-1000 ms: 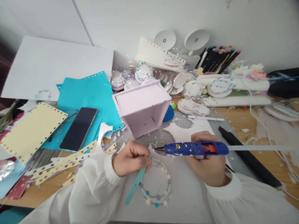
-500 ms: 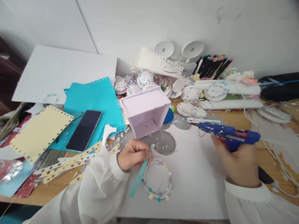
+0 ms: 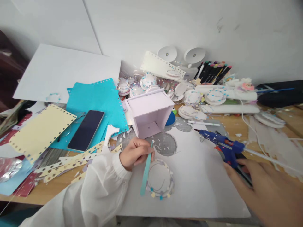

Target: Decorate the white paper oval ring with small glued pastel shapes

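My left hand [image 3: 137, 154] pinches a narrow, flat teal strip [image 3: 146, 176] near its upper end; I cannot tell if it is paper or a tool. The strip slants down beside a round white disc [image 3: 159, 178], whose rim carries small blue, cream and lilac pieces. The disc lies on a white sheet [image 3: 196, 183]. A blue hot glue gun [image 3: 219, 140] sits on the sheet's right part, a glue stick [image 3: 265, 156] jutting from its back. Around its handle, my right hand [image 3: 272, 192] has thumb and fingers apart, not gripping it.
A lilac open box [image 3: 150, 105] stands behind the disc. Several decorated discs [image 3: 191, 97] are piled along the wall. To the left lie a phone [image 3: 86, 130], teal sheets [image 3: 94, 94] and cream strips [image 3: 78, 164]. Markers [image 3: 211, 72] stand at the back right, near a white cable [image 3: 251, 123].
My right hand has loosened from the glue gun and drawn back to the lower right; the gun has turned and sits lower. The teal strip has swung more upright in my left hand.
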Demonstrator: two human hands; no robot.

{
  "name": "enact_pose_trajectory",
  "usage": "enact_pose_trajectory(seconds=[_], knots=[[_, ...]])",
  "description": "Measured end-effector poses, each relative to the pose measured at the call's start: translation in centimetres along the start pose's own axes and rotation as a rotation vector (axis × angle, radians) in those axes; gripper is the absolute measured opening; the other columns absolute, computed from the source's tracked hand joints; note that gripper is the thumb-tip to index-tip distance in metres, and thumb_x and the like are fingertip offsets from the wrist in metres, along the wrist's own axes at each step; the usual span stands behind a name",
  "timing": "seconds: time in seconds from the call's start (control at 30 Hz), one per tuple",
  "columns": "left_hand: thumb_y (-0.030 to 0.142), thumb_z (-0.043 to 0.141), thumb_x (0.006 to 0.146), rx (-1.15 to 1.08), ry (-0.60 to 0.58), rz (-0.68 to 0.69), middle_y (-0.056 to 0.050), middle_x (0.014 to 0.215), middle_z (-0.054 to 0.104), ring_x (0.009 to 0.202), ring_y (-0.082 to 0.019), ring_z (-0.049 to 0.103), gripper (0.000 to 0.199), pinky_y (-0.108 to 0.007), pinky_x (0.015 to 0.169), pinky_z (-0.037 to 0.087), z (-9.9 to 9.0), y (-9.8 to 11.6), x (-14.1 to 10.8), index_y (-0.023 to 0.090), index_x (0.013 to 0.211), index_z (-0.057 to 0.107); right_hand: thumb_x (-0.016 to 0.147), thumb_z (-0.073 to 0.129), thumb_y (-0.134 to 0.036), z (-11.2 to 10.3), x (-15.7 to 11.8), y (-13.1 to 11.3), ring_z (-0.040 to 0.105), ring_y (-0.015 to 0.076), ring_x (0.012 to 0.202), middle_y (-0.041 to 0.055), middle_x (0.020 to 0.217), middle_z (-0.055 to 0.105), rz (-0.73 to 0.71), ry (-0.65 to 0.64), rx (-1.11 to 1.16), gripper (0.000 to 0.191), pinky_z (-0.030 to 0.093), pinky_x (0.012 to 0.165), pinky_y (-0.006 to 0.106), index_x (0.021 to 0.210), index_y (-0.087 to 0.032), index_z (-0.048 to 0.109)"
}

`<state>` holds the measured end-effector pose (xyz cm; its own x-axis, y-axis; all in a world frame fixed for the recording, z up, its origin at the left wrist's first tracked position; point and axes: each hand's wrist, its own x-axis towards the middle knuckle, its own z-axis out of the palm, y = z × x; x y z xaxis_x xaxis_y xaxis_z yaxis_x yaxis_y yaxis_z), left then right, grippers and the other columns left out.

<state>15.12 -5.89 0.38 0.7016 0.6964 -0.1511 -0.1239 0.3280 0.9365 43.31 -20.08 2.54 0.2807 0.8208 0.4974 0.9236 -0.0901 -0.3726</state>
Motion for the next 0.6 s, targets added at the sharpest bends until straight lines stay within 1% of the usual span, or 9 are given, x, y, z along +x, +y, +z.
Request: enact_pose_trajectory(seconds=[0.03, 0.07, 0.1, 0.2, 0.27, 0.33, 0.43, 0.5, 0.6], knots=[[0.032, 0.061, 0.073, -0.006, 0.013, 0.003, 0.006, 0.024, 0.034, 0.024, -0.003, 0.020, 0.034, -0.020, 0.033, 0.018, 0.1, 0.1, 0.0, 0.010, 0.047, 0.061, 0.076, 0.061, -0.054, -0.2, -0.1, -0.9, 0.052, 0.0296, 0.056, 0.0102, 0.066, 0.059, -0.086, -0.066, -0.120, 0.027, 0.032, 0.051, 0.042, 0.078, -0.027, 0.060], [0.032, 0.061, 0.073, -0.012, 0.020, 0.000, 0.006, 0.024, 0.033, 0.024, -0.003, 0.020, 0.034, -0.020, 0.033, 0.018, 0.1, 0.1, 0.0, 0.010, 0.047, 0.061, 0.085, 0.048, -0.053, -0.2, 0.1, -1.9, 0.056, 0.0305, 0.062, 0.0106, 0.069, 0.060, -0.171, -0.090, -0.145, 0.030, 0.036, 0.053, 0.043, 0.085, -0.025, 0.060], [0.032, 0.061, 0.073, -0.016, 0.025, -0.004, 0.006, 0.024, 0.033, 0.024, -0.003, 0.020, 0.034, -0.021, 0.033, 0.018, 0.2, 0.2, 0.0, 0.010, 0.046, 0.060, 0.089, 0.044, -0.047, 0.0, 0.3, -3.2, 0.059, 0.0297, 0.068, 0.0107, 0.075, 0.062, -0.258, -0.098, -0.083, 0.028, 0.041, 0.058, 0.044, 0.091, -0.023, 0.060], [0.032, 0.060, 0.073, -0.025, 0.040, -0.001, 0.006, 0.024, 0.033, 0.024, -0.003, 0.019, 0.035, -0.022, 0.033, 0.014, 0.3, 0.3, 0.0, 0.010, 0.045, 0.058, 0.089, 0.049, -0.026, 1.2, 1.7, -7.1, 0.063, 0.0269, 0.088, 0.0118, 0.096, 0.065, -0.515, -0.149, 0.075, 0.021, 0.049, 0.076, 0.042, 0.107, -0.019, 0.059], [0.032, 0.059, 0.074, -0.032, 0.042, -0.001, 0.006, 0.024, 0.033, 0.024, -0.003, 0.018, 0.035, -0.022, 0.033, 0.011, 0.3, 0.2, 0.0, 0.010, 0.047, 0.060, 0.085, 0.051, -0.013, 2.5, 2.8, -9.3, 0.064, 0.0257, 0.089, 0.0114, 0.100, 0.067, -0.707, -0.170, 0.155, 0.027, 0.052, 0.077, 0.040, 0.110, -0.019, 0.059], [0.032, 0.059, 0.075, -0.055, 0.044, 0.003, 0.006, 0.023, 0.032, 0.024, -0.003, 0.018, 0.039, -0.023, 0.034, 0.010, 0.3, 0.2, -0.1, 0.013, 0.043, 0.054, 0.084, 0.049, -0.006, 3.8, 3.8, -10.8, 0.066, 0.0247, 0.084, 0.0102, 0.098, 0.070, -0.903, -0.200, 0.176, 0.031, 0.055, 0.072, 0.039, 0.108, -0.020, 0.062], [0.032, 0.060, 0.075, -0.083, 0.037, 0.016, 0.005, 0.024, 0.031, 0.025, -0.002, 0.018, 0.049, -0.023, 0.034, 0.010, 0.3, 0.1, -0.1, 0.017, 0.035, 0.037, 0.087, 0.045, -0.007, 5.5, 5.0, -11.9, 0.068, 0.0219, 0.076, 0.0071, 0.086, 0.073, -1.118, -0.102, 0.153, 0.026, 0.058, 0.063, 0.035, 0.091, -0.019, 0.067], [0.033, 0.060, 0.076, -0.073, 0.035, 0.019, 0.005, 0.024, 0.031, 0.025, -0.002, 0.019, 0.051, -0.023, 0.034, 0.010, 0.2, 0.1, 0.0, 0.017, 0.035, 0.034, 0.090, 0.041, -0.009, 6.1, 5.6, -12.0, 0.068, 0.0191, 0.075, 0.0044, 0.083, 0.074, -1.225, -0.013, 0.115, 0.031, 0.060, 0.063, 0.031, 0.082, -0.021, 0.069], [0.038, 0.059, 0.079, -0.048, 0.056, 0.018, 0.006, 0.025, 0.030, 0.026, -0.002, 0.019, 0.055, -0.023, 0.034, 0.010, 0.4, 0.1, -0.1, 0.017, 0.036, 0.034, 0.090, 0.040, -0.010, 6.6, 5.9, -11.4, 0.067, 0.0168, 0.077, 0.0032, 0.085, 0.074, -1.273, 0.084, 0.102, 0.033, 0.061, 0.063, 0.029, 0.078, -0.024, 0.068]])
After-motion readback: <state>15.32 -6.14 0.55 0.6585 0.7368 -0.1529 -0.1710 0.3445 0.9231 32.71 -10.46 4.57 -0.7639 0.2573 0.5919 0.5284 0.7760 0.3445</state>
